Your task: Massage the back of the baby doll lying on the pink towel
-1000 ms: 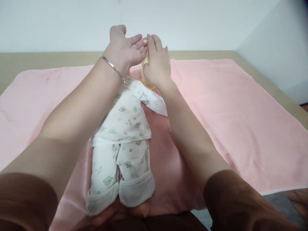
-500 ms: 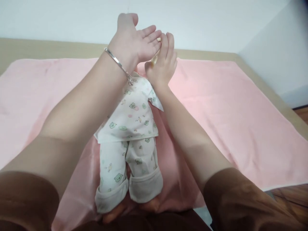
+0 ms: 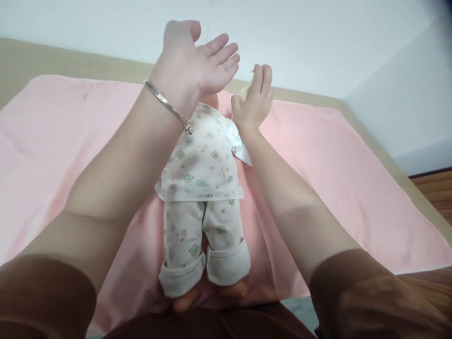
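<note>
Nearest the camera, dark clothing (image 3: 212, 325) is filling the bottom edge, and brown sleeves (image 3: 367, 292) are covering both upper arms. Just beyond, the doll (image 3: 205, 188) is lying lengthwise between the forearms, its feet (image 3: 187, 300) pointing toward the person and showing below the turned-up cuffs (image 3: 228, 263) of the pants (image 3: 185, 228). The pale printed shirt (image 3: 208, 155) is covering its torso and overlapping the top of the pants, and one shirt sleeve (image 3: 242, 150) is reaching out to the right, beside the right forearm. The pink cloth (image 3: 318, 165) is spreading under the doll and to both sides, creasing here and there. A silver bracelet (image 3: 164, 100) is circling the left wrist. Farther out, the left hand (image 3: 197, 66) is hovering above the doll's upper end, palm up and empty, its fingers extending a little apart and its thumb standing away; it is hiding much of the head. To its right and apart from it, the right hand (image 3: 252, 103) is holding a pale yellow bottle (image 3: 244, 92), mostly hidden, with two fingers reaching up by its small tip. Behind, the tan table (image 3: 116, 61) is showing past the cloth, the pale wall (image 3: 300, 47) is rising beyond, and wood flooring (image 3: 434, 188) is showing at the right.
</note>
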{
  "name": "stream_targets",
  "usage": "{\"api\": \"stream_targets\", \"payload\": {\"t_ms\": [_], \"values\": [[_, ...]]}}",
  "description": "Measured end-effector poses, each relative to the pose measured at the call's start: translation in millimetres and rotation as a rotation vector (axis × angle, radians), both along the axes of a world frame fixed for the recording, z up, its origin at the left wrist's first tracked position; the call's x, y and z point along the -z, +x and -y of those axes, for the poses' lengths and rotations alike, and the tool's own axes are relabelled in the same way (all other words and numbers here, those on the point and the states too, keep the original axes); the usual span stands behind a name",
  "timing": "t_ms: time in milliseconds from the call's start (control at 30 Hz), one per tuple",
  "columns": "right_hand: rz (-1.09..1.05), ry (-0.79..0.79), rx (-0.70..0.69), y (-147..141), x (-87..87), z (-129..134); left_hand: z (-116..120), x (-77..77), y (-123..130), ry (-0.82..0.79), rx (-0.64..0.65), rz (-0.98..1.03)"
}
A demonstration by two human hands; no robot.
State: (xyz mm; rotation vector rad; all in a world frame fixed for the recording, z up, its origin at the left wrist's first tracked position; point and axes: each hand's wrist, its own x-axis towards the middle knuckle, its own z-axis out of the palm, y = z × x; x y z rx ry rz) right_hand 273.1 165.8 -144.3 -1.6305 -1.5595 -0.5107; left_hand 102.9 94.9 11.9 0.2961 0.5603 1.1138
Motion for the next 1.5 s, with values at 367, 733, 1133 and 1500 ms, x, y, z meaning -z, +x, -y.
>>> {"api": "stream_targets", "payload": {"t_ms": [367, 733, 1133, 1500], "values": [[-0.064, 0.004, -0.004, -2.7, -6.3, 11.8, 50.4, -13.6, -50.3, 0.020, 0.020, 0.099], [0.054, -0.100, 0.078, 0.1, -6.3, 9.5, 55.6, -8.6, -60.9, 0.023, 0.041, 0.073], [-0.188, -0.024, -0.089, -3.9, -7.5, 18.4, 68.4, -7.4, -57.5, 0.049, 0.036, 0.038], [0.054, -0.080, 0.096, -8.5, -8.0, 20.1, 68.6, -1.9, -56.6, 0.079, 0.041, -0.034]]}}
